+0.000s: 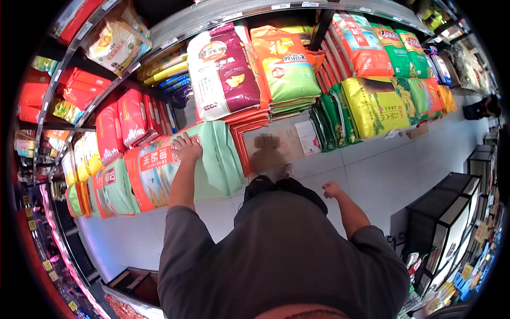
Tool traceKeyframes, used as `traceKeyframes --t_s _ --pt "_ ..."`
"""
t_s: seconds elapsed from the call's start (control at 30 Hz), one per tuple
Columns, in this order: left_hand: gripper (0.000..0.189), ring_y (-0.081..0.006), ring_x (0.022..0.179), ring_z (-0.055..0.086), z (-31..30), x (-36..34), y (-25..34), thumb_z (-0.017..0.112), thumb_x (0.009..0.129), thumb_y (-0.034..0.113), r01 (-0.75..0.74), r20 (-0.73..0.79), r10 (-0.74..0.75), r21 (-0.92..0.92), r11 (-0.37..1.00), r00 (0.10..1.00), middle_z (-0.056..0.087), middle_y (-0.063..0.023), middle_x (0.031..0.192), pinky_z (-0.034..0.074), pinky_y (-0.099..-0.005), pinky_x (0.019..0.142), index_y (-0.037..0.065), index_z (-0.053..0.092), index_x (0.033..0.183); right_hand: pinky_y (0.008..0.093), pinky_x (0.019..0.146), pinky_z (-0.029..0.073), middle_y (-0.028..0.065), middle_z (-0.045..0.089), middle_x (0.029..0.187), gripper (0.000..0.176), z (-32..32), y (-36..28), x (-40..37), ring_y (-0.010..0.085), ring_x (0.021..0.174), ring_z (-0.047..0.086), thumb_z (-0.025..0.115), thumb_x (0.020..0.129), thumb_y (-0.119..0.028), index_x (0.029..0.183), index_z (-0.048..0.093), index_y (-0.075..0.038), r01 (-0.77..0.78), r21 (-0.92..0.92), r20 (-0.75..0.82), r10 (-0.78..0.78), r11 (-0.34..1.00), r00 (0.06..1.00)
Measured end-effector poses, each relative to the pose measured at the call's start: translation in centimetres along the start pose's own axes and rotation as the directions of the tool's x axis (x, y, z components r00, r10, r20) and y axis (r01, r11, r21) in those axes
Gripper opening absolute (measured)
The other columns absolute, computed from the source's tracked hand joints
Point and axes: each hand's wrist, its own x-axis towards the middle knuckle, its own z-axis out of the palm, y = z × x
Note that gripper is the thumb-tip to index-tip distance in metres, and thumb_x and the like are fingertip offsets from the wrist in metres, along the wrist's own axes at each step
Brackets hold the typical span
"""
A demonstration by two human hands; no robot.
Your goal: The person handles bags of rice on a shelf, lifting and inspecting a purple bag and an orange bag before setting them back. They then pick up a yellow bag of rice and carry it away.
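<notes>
At left, the pale-green rice bag [114, 183] sits close beside the orange-and-green rice bag [215, 159], probably so each props its neighbor. Your left hand [187, 148] lies spread on the latter's upper side, seemingly to steady or feel it. Right of the flat cardboard [279, 135], your right hand [331, 190] hangs curled over the floor [366, 175], perhaps for balance; I can't tell if it grips anything.

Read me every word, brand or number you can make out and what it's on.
"油粘米": long bag under the left hand.
"油粘米": orange-and-blue bag, upper right.
"福", "丝苗米": orange-and-green bag.
Too small or blurred: brand on the purple-and-white bag, lettering on the yellow bag, shelf tags.
</notes>
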Motion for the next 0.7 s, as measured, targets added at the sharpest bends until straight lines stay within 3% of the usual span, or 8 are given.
traceKeyframes --t_s 0.03,0.1,0.17,0.3,0.33,0.47,0.6,0.7 --pt "0.068 -0.0398 0.152 0.003 0.5 -0.4 0.2 0.021 0.103 0.045 0.018 -0.008 -0.018 0.023 1.000 1.000 0.006 -0.0179 0.165 0.011 -0.0659 0.116 0.010 0.009 0.159 0.0380 0.059 0.056 0.0126 0.071 0.077 0.030 -0.8 1.0 -0.2 0.0214 0.061 0.069 0.052 0.096 -0.024 0.112 0.065 -0.003 -0.101 -0.091 0.020 0.103 0.991 0.994" --pt "0.069 -0.0426 0.151 0.002 1.7 -1.2 0.6 0.021 0.103 0.046 0.031 -0.029 -0.031 0.023 0.999 0.999 0.004 -0.0202 0.165 0.012 -0.0676 0.114 0.009 0.007 0.159 0.0393 0.059 0.056 0.0131 0.071 0.078 0.030 -2.1 2.5 -0.7 0.0221 0.061 0.069 0.053 0.096 -0.025 0.112 0.066 -0.003 -0.114 -0.109 0.028 0.118 0.987 0.993" --pt "0.073 -0.0457 0.150 0.000 1.6 -3.4 1.9 0.024 0.102 0.048 0.021 -0.080 -0.009 0.147 0.989 0.997 0.006 -0.0229 0.164 0.013 -0.0695 0.112 0.006 0.006 0.159 0.0407 0.059 0.057 0.0135 0.072 0.079 0.031 -3.1 2.4 -0.2 0.0227 0.062 0.069 0.054 0.095 -0.026 0.112 0.066 -0.003 -0.121 -0.126 0.034 0.126 0.985 0.991" --pt "0.098 -0.0473 0.150 -0.001 1.0 -6.8 3.9 0.043 0.092 0.064 -0.002 -0.069 0.018 0.227 0.974 0.997 0.002 -0.0281 0.162 0.013 -0.0697 0.112 0.002 0.005 0.158 0.0367 0.056 0.055 0.0131 0.071 0.078 0.030 -4.4 -0.3 3.1 0.0222 0.061 0.069 0.054 0.096 -0.027 0.111 0.066 -0.003 -0.060 -0.045 0.060 0.062 0.997 0.996" --pt "0.112 -0.0471 0.150 -0.001 1.4 -6.7 3.8 0.055 0.084 0.068 -0.010 -0.116 0.033 0.191 0.982 0.993 0.001 -0.0282 0.162 0.013 -0.0710 0.111 0.002 0.003 0.158 0.0352 0.055 0.055 0.0130 0.071 0.077 0.030 -4.7 -1.7 4.3 0.0218 0.061 0.068 0.054 0.096 -0.027 0.111 0.066 -0.004 -0.038 -0.017 0.078 0.039 0.999 0.996" --pt "0.120 -0.0466 0.150 0.000 1.2 -5.7 4.0 0.068 0.078 0.063 0.003 -0.056 0.003 0.104 0.995 0.998 0.002 -0.0267 0.163 0.011 -0.0737 0.110 0.004 -0.001 0.158 0.0325 0.052 0.053 0.0123 0.069 0.071 0.030 -4.3 -10.5 8.7 0.0201 0.058 0.067 0.056 0.097 -0.029 0.104 0.068 -0.003 0.107 0.084 0.100 -0.115 0.991 0.988" --pt "0.119 -0.0453 0.150 0.001 -0.6 -4.0 4.6 0.068 0.078 0.063 0.013 -0.039 -0.012 0.036 0.999 0.999 0.003 -0.0237 0.164 0.008 -0.0706 0.113 0.006 0.002 0.158 0.0313 0.054 0.052 0.0115 0.070 0.075 0.030 -3.5 -23.0 9.0 0.0195 0.061 0.067 0.054 0.098 -0.026 0.100 0.070 -0.001 0.362 0.105 0.118 -0.373 0.926 0.920" --pt "0.120 -0.0431 0.151 0.003 -1.7 -0.8 5.1 0.072 0.076 0.060 0.015 -0.049 -0.016 -0.027 1.000 0.999 0.008 -0.0220 0.163 0.007 -0.0693 0.114 0.006 0.004 0.158 0.0321 0.062 0.056 0.0122 0.071 0.088 0.033 -2.2 -31.5 8.4 0.0206 0.069 0.069 0.055 0.098 -0.023 0.123 0.061 -0.002 0.416 0.310 0.163 -0.479 0.855 0.862"
